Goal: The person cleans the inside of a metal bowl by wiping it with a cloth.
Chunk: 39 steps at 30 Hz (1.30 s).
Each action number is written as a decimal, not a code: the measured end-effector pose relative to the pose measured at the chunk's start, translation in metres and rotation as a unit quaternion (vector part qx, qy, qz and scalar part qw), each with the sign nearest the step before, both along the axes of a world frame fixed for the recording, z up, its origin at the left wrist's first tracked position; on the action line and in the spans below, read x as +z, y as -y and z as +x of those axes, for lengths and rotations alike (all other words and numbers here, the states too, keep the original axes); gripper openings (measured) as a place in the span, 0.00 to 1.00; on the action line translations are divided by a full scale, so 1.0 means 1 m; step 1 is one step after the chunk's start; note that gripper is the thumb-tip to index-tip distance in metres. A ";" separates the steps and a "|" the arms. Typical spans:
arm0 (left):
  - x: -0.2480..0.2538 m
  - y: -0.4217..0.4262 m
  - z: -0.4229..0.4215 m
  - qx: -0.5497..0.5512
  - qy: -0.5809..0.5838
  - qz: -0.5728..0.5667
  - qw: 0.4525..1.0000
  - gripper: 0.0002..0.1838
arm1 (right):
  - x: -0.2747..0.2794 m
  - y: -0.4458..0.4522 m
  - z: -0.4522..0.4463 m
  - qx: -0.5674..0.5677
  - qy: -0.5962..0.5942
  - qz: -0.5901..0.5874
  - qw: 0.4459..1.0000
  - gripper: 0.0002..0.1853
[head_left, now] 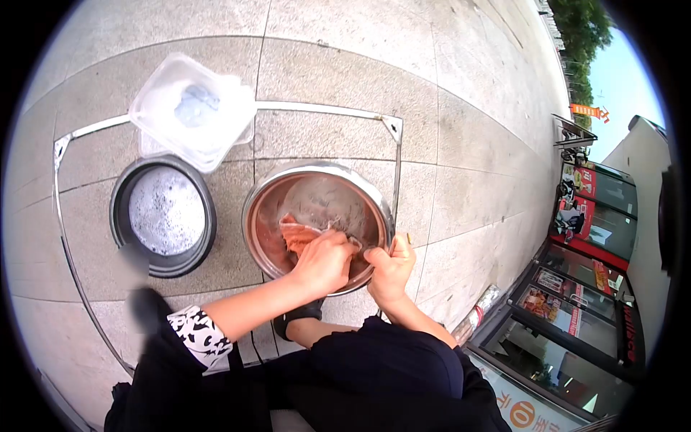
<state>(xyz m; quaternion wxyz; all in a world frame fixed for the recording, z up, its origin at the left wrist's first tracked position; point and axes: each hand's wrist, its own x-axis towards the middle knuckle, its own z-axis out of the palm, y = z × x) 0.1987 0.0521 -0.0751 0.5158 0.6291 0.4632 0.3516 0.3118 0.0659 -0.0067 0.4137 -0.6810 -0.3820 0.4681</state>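
Note:
A wide metal basin [317,171] stands in front of me, with cloudy water or wet residue inside it. An orange-red cloth [299,236] lies in the basin, partly covered by my left hand [324,263], whose fingers are closed on it. At the basin's right rim, my right hand [391,268] grips the edge, its thumb on the inner side. To the left sits a black tub [209,223] filled with foamy, soapy liquid. Behind that tub, a translucent plastic container [155,97] holds a pale bluish item I cannot make out clearly.
A thin metal frame [317,107] on the paved ground [345,65] surrounds the tubs. My shoe [302,317] is close to the basin's front. Shopfronts with red posters [579,216] line the right, and a clear plastic-wrapped roll [479,313] lies near them.

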 end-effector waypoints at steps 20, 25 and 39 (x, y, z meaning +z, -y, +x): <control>0.001 0.004 0.001 -0.023 0.072 0.001 0.997 0.09 | -0.007 -0.007 0.020 0.066 0.023 -0.009 0.998 0.12; 0.018 -0.007 -0.009 -0.026 0.038 0.029 0.999 0.10 | -0.020 -0.007 0.049 0.323 0.408 0.098 0.848 0.13; 0.008 -0.001 0.003 -0.040 0.005 -0.054 0.998 0.10 | -0.001 -0.008 0.012 0.052 -0.053 0.073 0.995 0.12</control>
